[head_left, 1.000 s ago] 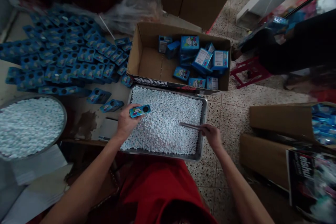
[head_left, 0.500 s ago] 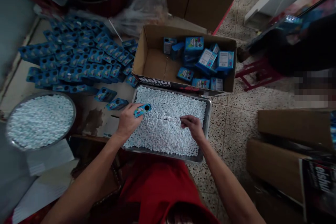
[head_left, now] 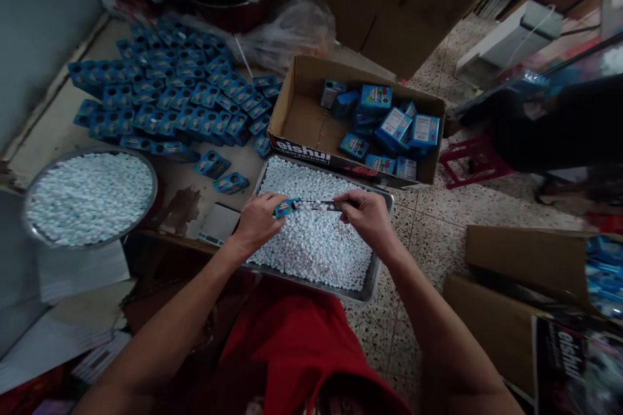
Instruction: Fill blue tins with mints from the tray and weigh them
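Note:
My left hand (head_left: 259,222) is closed round a small blue box (head_left: 282,209), its round dark opening turned right. My right hand (head_left: 366,213) pinches one end of a long narrow scoop (head_left: 331,205) that carries white pellets. The far tip of the scoop meets the box at its opening; whether it reaches inside I cannot tell. Both hands hover over a metal tray (head_left: 376,272) heaped with small white and pale-blue pellets (head_left: 311,249), which look like candies. A flat scale-like device (head_left: 218,224) lies left of the tray, partly behind my left wrist.
Behind the tray stands an open cardboard box (head_left: 304,113) with several blue boxes inside. Many blue boxes (head_left: 165,97) stand in rows at the left, near a round bowl (head_left: 152,198) of pellets. On the right are cartons (head_left: 491,318), a red stool (head_left: 470,165) and a person in dark clothes.
My right hand has lifted the scoop out of the pellets with a load on it. The scoop's tip and the blue box have come together. The camera view has shifted.

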